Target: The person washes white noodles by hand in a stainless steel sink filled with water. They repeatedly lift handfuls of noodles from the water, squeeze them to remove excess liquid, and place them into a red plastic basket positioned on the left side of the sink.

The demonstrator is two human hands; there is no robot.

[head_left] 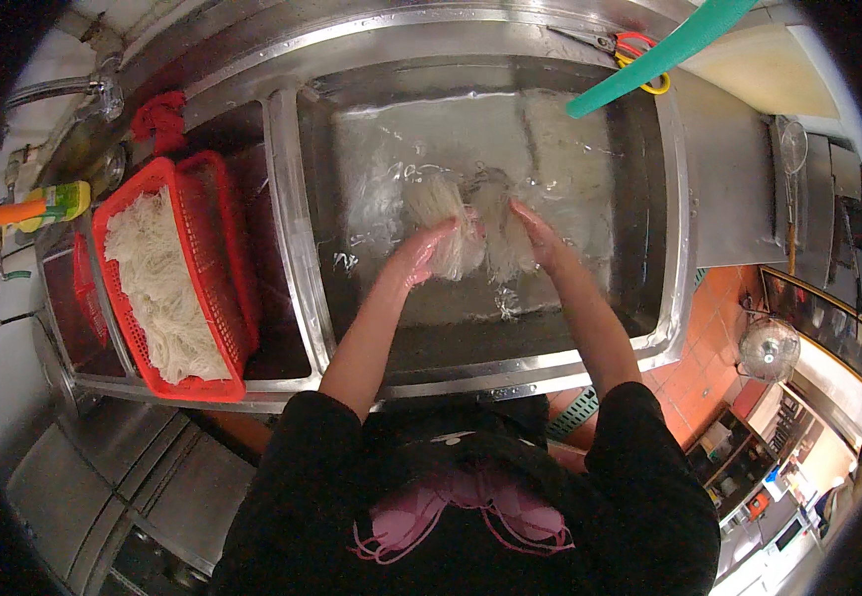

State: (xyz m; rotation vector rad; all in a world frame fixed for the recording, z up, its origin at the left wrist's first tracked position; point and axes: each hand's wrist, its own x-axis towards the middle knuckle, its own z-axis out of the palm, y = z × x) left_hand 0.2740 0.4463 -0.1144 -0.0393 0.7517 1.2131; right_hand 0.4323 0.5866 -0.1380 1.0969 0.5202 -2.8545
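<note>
Both hands are over the water in a stainless steel sink basin (669, 223). My left hand (427, 249) holds a bundle of thin, whitish noodles (442, 205), which hangs across the fingers and trails into the water. My right hand (539, 235) is at the right side of a second clump of noodles (501, 246), partly under the surface. Its fingers are hidden by water and strands, so its grip is unclear. Ripples and glare blur the lower ends of both clumps. To the left, a red plastic basket (207, 313) is filled with a heap of similar noodles (155, 290).
A green hose (654, 63) reaches over the basin's far right corner. Scissors with red and yellow handles (636, 59) lie on the back ledge. The basket rests tilted over the left basin, near a red cloth (159, 119). A fan (768, 349) stands at right.
</note>
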